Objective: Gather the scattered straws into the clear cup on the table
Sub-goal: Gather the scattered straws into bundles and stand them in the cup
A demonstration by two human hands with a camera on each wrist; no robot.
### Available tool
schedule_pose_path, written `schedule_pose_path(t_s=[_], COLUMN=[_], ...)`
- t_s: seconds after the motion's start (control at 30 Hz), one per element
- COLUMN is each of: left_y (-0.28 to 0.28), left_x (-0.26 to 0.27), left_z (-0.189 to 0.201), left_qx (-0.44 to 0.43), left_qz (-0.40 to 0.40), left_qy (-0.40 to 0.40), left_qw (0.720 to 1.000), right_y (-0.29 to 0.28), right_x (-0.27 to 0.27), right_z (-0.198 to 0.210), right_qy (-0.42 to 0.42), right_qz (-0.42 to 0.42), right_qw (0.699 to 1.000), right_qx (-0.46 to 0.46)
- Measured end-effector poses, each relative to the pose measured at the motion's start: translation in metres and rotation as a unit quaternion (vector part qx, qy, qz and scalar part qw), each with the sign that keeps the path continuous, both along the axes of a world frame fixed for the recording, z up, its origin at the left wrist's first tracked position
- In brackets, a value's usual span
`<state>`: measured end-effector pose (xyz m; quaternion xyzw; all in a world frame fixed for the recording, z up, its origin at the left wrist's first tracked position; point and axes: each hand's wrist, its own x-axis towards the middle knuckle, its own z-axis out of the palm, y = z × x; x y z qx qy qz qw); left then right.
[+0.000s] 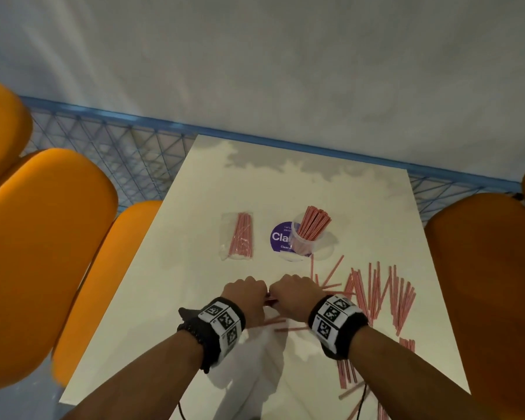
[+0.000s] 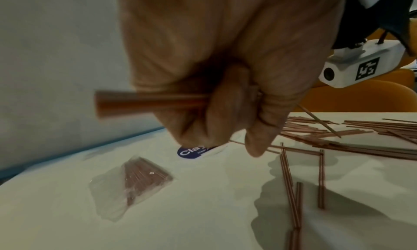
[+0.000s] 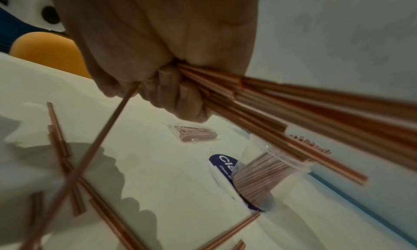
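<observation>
Your left hand point(image 1: 245, 294) and right hand point(image 1: 294, 294) meet knuckle to knuckle just in front of the clear cup point(image 1: 306, 241), both lifted off the counter point(image 1: 194, 207). The fingers point(image 3: 178, 97) of your right hand are curled tight round a bundle of straws point(image 3: 304, 111) that fans out past the fist, its ends uneven and one straw slipping loose at an angle. The fingers point(image 2: 216, 111) of your left hand are likewise curled, gripping a thinner bundle whose end sticks out sideways. The cup already stands part-filled with leaning straws, on a purple sticker point(image 1: 281, 236); a sealed packet of straws point(image 1: 238, 236) lies beside the cup on its left. Many loose straws point(image 1: 382, 292) remain scattered on the counter in front of the cup and to its right. The step in hand appears to be merging and squaring the two bundles. Before you carry them over, tap the ends level, draw the stray straw back into the grip, and hold the bundle near upright. Lower it into the open side of the cup mouth, releasing only once the tips are inside; the light cup may tip if pushed sideways.
</observation>
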<state>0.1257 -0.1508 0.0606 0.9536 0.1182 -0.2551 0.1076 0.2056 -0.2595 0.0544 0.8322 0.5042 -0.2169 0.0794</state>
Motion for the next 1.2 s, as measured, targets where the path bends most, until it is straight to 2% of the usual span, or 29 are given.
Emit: schedule_pose_path(t_s=[0.17, 0.33, 0.6, 0.7, 0.8, 0.83, 0.87, 0.93, 0.97, 1.0, 1.1, 1.2], left_y=[-0.003, 0.012, 0.011, 0.014, 0.030, 0.041, 0.052, 0.061, 0.059, 0.052, 0.026, 0.022], left_x=[0.002, -0.001, 0.005, 0.007, 0.005, 0.002, -0.002, -0.007, -0.007, -0.006, -0.002, 0.001], left_z=[0.008, 0.017, 0.035, 0.036, 0.034, 0.035, 0.038, 0.045, 0.045, 0.043, 0.033, 0.031], left_qx=[-0.001, 0.021, 0.020, -0.032, -0.167, -0.235, -0.322, -0.479, -0.517, -0.536, -0.591, -0.603], left_qz=[0.013, -0.006, -0.011, 0.013, 0.067, 0.109, 0.174, 0.344, 0.411, 0.451, 0.473, 0.497], left_qy=[0.013, 0.003, 0.003, -0.016, -0.067, -0.099, -0.143, -0.210, -0.210, -0.189, -0.139, -0.182], left_qw=[1.000, 1.000, 1.000, 0.999, 0.981, 0.961, 0.920, 0.780, 0.721, 0.688, 0.639, 0.597], right_y=[0.004, -0.007, -0.001, 0.002, 0.003, 0.001, -0.001, -0.002, 0.001, 0.006, 0.023, 0.031], right_x=[0.003, 0.013, 0.014, 0.015, 0.020, 0.023, 0.026, 0.027, 0.024, 0.019, 0.002, -0.003], right_z=[0.009, 0.011, 0.013, 0.015, 0.020, 0.022, 0.025, 0.031, 0.035, 0.039, 0.046, 0.050], right_qy=[-0.018, 0.032, 0.028, 0.025, 0.032, 0.032, 0.027, 0.011, 0.004, -0.002, -0.025, -0.056], right_qz=[0.023, -0.012, -0.037, -0.046, -0.074, -0.087, -0.096, -0.095, -0.083, -0.066, -0.030, -0.013], right_qw=[0.999, 0.999, 0.999, 0.998, 0.996, 0.994, 0.993, 0.994, 0.996, 0.997, 0.998, 0.998], right_qx=[-0.015, 0.008, 0.020, 0.021, 0.044, 0.051, 0.054, 0.049, 0.043, 0.039, 0.041, 0.039])
